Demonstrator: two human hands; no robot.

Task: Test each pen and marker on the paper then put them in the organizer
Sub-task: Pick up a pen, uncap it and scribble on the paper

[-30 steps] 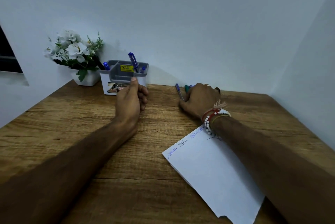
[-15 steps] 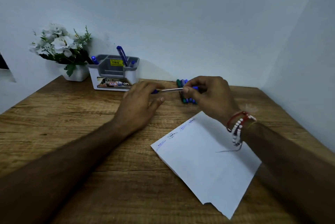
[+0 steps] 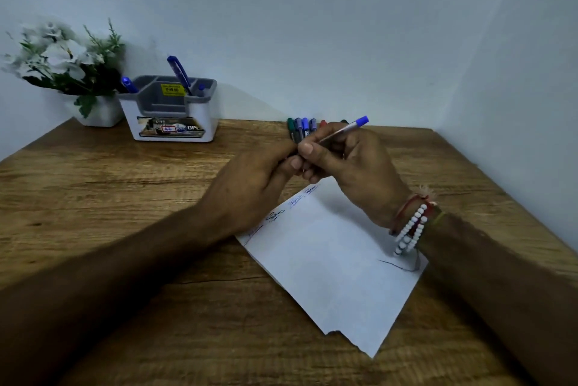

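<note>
Held: slim clear ballpoint pen point(image 3: 341, 133), blue end toward 2 o'clock, pinched mid-barrel by right hand point(image 3: 353, 173), at tip by left hand point(image 3: 250, 185). Judged light, stiff, slick.

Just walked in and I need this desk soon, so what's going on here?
A person's right hand grips a blue-ended pen above the scribbled paper, and the left hand pinches its lower end. More markers lie on the desk behind the hands; the organizer by the wall already holds a few pens.
</note>
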